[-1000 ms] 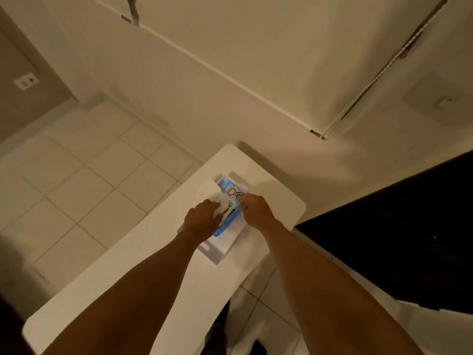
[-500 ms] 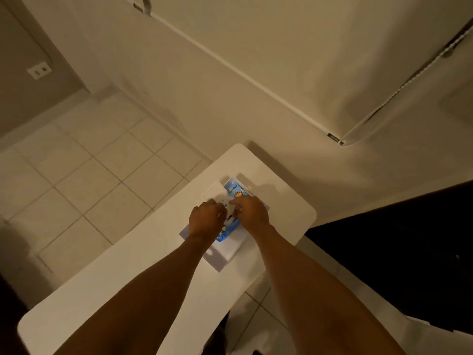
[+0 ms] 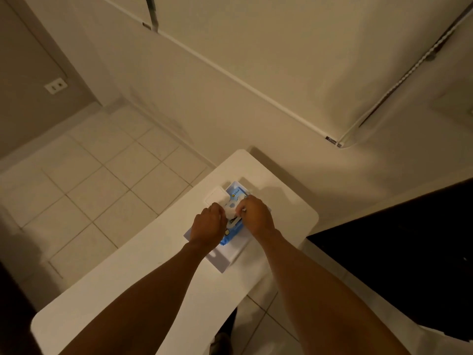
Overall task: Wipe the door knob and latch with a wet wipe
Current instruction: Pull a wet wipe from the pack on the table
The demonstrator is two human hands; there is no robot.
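A blue wet-wipe pack (image 3: 236, 194) lies on a white box on the white table (image 3: 158, 257), its white flap lid (image 3: 215, 197) folded open to the left. My left hand (image 3: 208, 224) rests on the pack's left side with curled fingers and holds a white wipe (image 3: 229, 211) at the opening. My right hand (image 3: 254, 213) pinches the same wipe from the right. Both hands cover the middle of the pack. No door knob or latch is in view.
A white refrigerator (image 3: 281, 60) stands behind the table, with a metal handle (image 3: 153, 11) at the top. A dark countertop (image 3: 396, 265) fills the right side. Tiled floor (image 3: 89, 180) lies to the left, and a wall socket (image 3: 55, 85) sits at far left.
My right hand has moved left from the pack's far end to the wipe at the opening. Both hands are closer together now, and the camera has tilted slightly.
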